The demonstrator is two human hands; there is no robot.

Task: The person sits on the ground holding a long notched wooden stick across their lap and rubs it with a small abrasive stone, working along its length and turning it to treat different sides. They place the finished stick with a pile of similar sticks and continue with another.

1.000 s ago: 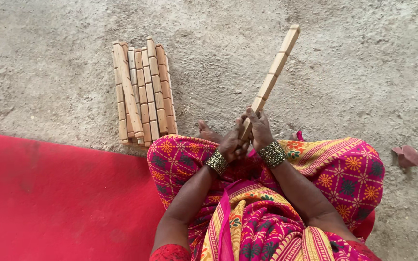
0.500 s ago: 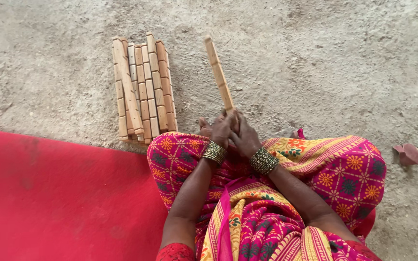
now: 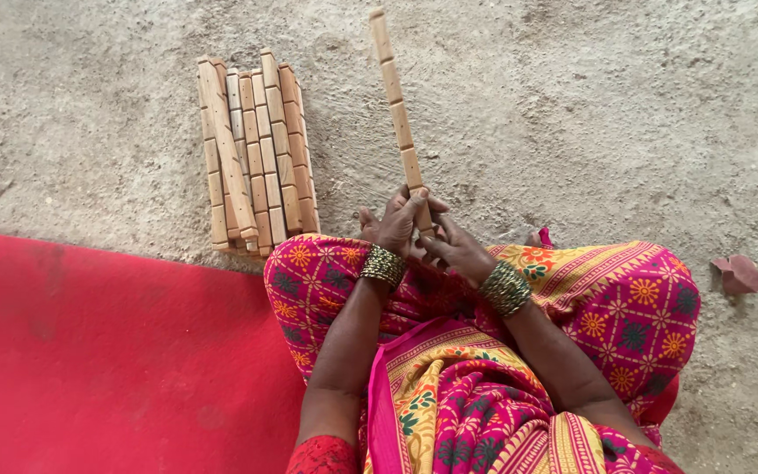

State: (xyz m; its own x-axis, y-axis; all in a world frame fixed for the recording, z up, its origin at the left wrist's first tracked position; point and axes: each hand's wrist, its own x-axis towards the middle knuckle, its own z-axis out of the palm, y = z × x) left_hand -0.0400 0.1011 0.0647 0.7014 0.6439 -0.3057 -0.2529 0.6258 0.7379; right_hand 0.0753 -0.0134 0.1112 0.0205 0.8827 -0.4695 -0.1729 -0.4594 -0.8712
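The person sits cross-legged on the floor (image 3: 572,114), both hands meeting at the near end of a notched wooden stick (image 3: 394,96). The left hand (image 3: 394,221) wraps its fingers around that end; the right hand (image 3: 456,250) closes on it from below, touching the left. The stick slants up and away from the knees, leaning slightly left. A stack of like sticks (image 3: 254,154) lies on the floor to the left, just beyond a red mat (image 3: 89,351). A small reddish stone (image 3: 739,274) sits far right.
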